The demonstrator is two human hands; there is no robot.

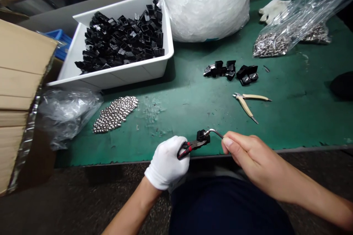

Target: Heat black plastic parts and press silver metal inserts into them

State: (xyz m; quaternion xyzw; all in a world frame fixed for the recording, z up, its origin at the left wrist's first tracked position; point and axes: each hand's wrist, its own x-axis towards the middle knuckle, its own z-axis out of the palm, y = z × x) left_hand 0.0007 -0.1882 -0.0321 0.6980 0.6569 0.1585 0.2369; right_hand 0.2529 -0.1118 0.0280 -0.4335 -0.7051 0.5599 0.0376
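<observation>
My left hand (169,159), in a white glove, is closed around the red and black handles of a pair of pliers (195,145). The jaws of the pliers grip a small black plastic part (202,136) at the table's near edge. Bare, my right hand (245,150) pinches the dark shaft of a bent hook-like tool, perhaps a hex key (216,132). Its shiny bent end meets the top of the black part; a small metal piece seems to sit there, too small to make out.
A white bin (121,75) of black parts stands at the back left, beside a large plastic bag (206,7). Metal fittings (114,114) lie in rows at left. Cream-handled nippers (245,104) and several black parts (231,70) lie at right, before bagged fittings (271,44). A cardboard box (22,99) borders the left.
</observation>
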